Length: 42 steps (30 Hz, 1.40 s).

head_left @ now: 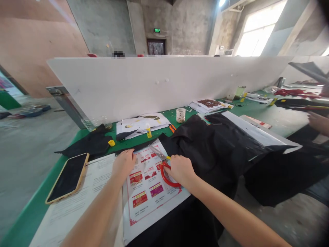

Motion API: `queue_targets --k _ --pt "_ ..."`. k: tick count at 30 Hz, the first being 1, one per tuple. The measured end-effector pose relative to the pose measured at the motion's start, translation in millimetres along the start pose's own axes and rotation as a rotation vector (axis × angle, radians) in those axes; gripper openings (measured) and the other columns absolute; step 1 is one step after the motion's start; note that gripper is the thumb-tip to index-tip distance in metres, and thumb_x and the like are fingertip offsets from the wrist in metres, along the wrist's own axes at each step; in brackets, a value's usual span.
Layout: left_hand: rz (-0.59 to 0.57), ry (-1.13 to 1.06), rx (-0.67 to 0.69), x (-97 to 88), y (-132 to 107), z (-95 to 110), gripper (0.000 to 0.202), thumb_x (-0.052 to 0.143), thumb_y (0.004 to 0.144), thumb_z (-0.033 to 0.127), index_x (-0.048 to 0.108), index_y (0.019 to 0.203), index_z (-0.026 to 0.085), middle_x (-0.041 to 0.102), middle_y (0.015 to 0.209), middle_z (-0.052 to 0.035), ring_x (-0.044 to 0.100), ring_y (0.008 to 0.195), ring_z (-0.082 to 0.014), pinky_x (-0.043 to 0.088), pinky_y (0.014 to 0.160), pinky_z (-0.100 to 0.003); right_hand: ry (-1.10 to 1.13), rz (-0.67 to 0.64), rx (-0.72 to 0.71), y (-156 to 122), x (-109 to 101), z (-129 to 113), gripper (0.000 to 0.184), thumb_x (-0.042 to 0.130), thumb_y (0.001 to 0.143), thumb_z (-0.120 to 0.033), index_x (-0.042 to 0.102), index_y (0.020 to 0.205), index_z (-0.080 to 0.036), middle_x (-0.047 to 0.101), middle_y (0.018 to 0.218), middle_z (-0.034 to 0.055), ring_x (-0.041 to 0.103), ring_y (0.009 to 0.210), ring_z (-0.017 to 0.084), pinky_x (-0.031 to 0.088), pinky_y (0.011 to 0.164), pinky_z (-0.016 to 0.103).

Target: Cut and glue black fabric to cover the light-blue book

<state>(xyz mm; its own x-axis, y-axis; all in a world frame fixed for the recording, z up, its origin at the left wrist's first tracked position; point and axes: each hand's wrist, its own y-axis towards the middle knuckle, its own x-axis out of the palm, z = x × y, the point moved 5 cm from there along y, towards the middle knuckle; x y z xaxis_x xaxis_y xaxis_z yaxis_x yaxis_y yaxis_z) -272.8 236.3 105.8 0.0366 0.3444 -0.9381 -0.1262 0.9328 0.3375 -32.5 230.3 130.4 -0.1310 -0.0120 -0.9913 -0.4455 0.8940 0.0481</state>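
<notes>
Head cam: L hand (124,163) rests at the upper L edge of a printed sheet (144,187), fingers curled; can't tell if it's pinching anything. R hand (182,169) is clamped round the red handles of the scissors (161,156), blades over the sheet's upper part, tips twd the far edge of the surface (23,216). Hands are apart, w/ scissors btwn them, nr the surface's near L corner. Phone (68,178) lies along the L edge, partly on text pages (100,178). Black fabric (205,144) is bunched R of the scissors & hangs over the near edge. Twd the far edge, by a white partition (154,82): yellow cap (111,143), upright glue stick (149,132), patterned papers (133,127), orange-black tool (172,128), white tub (180,115). Further R along the surface, another person's hand (318,122), blurred.
</notes>
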Motion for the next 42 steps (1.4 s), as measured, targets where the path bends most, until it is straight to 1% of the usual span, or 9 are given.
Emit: queue_targets --k 4,8,12,15,17,22,27,31,42 --pt "0.021 -0.019 0.032 -1.4 0.7 -0.9 0.038 0.035 0.086 0.022 0.062 0.111 0.014 0.067 0.106 -0.0099 0.061 0.097 -0.0239 0.047 0.084 -0.035 0.019 0.001 0.001 2.5 3.8 1.9 0.042 0.045 0.084 -0.052 0.058 0.093 -0.013 0.064 0.087 0.0168 0.063 0.078 0.029 0.045 0.062 0.036" --pt "0.073 0.010 0.068 -0.9 1.4 -6.1 0.035 0.039 0.084 0.020 0.064 0.108 0.014 0.068 0.104 -0.0100 0.056 0.106 -0.0253 0.039 0.097 -0.039 0.150 0.000 0.059 4.7 3.3 8.5 0.041 0.043 0.085 -0.054 0.054 0.091 -0.015 0.064 0.083 0.0152 0.063 0.080 0.030 0.044 0.066 0.036" --pt "0.041 -0.012 0.048 2.8 1.6 -15.2 0.037 0.036 0.084 0.017 0.064 0.108 0.019 0.069 0.104 -0.0069 0.052 0.114 -0.0264 0.036 0.099 -0.044 0.805 -0.023 0.107 7.4 1.4 5.3 0.032 0.045 0.085 -0.050 0.048 0.095 -0.020 0.063 0.090 0.0079 0.061 0.080 0.021 0.044 0.064 0.028" --pt "-0.004 -0.069 0.055 4.1 4.1 -20.7 0.042 0.034 0.083 0.012 0.061 0.114 0.017 0.066 0.110 -0.0082 0.054 0.111 -0.0241 0.042 0.093 -0.037 1.325 -0.190 0.120 8.0 1.3 -10.8 0.035 0.052 0.081 -0.052 0.044 0.096 -0.021 0.059 0.083 0.0016 0.057 0.067 0.013 0.042 0.054 0.022" --pt "0.007 -0.098 0.056 1.9 7.6 -25.6 0.045 0.034 0.081 0.010 0.057 0.119 0.014 0.063 0.117 -0.0094 0.055 0.110 -0.0227 0.043 0.093 -0.034 1.436 -0.309 0.142 7.8 -1.0 -20.9 0.042 0.059 0.076 -0.056 0.045 0.092 -0.020 0.052 0.072 -0.0022 0.050 0.058 0.009 0.038 0.047 0.019" --pt "-0.032 -0.096 0.055 -7.3 16.5 -42.8 0.047 0.043 0.078 0.016 0.052 0.123 0.012 0.062 0.117 -0.0109 0.058 0.105 -0.0220 0.044 0.090 -0.033 1.448 -0.648 0.151 12.0 -6.2 -37.4 0.049 0.062 0.068 -0.064 0.046 0.086 -0.021 0.040 0.061 -0.0068 0.036 0.049 0.005 0.029 0.040 0.016" --pt "-0.008 -0.015 0.041 -24.7 15.1 -58.0 0.029 0.046 0.080 0.022 0.066 0.101 0.016 0.068 0.097 -0.0108 0.059 0.098 -0.0275 0.037 0.089 -0.044 1.415 -0.900 0.241 20.1 -4.2 -47.4 0.054 0.060 0.066 -0.068 0.043 0.079 -0.019 0.038 0.059 -0.0081 0.032 0.045 0.004 0.029 0.039 0.015" --pt "0.072 0.010 0.057 -31.4 8.5 -62.2 0.024 0.045 0.082 0.022 0.068 0.089 0.021 0.069 0.087 -0.0070 0.059 0.088 -0.0242 0.035 0.086 -0.044 1.394 -1.099 0.249 18.8 -5.8 -61.5 0.056 0.052 0.069 -0.073 0.040 0.071 -0.018 0.037 0.055 -0.0083 0.029 0.041 0.003 0.032 0.040 0.018" --pt "0.247 -0.016 0.002 -37.0 3.2 -64.8 0.028 0.039 0.086 0.017 0.063 0.099 0.021 0.068 0.096 -0.0066 0.056 0.093 -0.0231 0.027 0.093 -0.045 1.226 -1.209 0.301 23.1 -3.6 -76.7 0.060 0.039 0.072 -0.077 0.043 0.071 -0.017 0.039 0.054 -0.0050 0.031 0.038 0.005 0.037 0.040 0.024"
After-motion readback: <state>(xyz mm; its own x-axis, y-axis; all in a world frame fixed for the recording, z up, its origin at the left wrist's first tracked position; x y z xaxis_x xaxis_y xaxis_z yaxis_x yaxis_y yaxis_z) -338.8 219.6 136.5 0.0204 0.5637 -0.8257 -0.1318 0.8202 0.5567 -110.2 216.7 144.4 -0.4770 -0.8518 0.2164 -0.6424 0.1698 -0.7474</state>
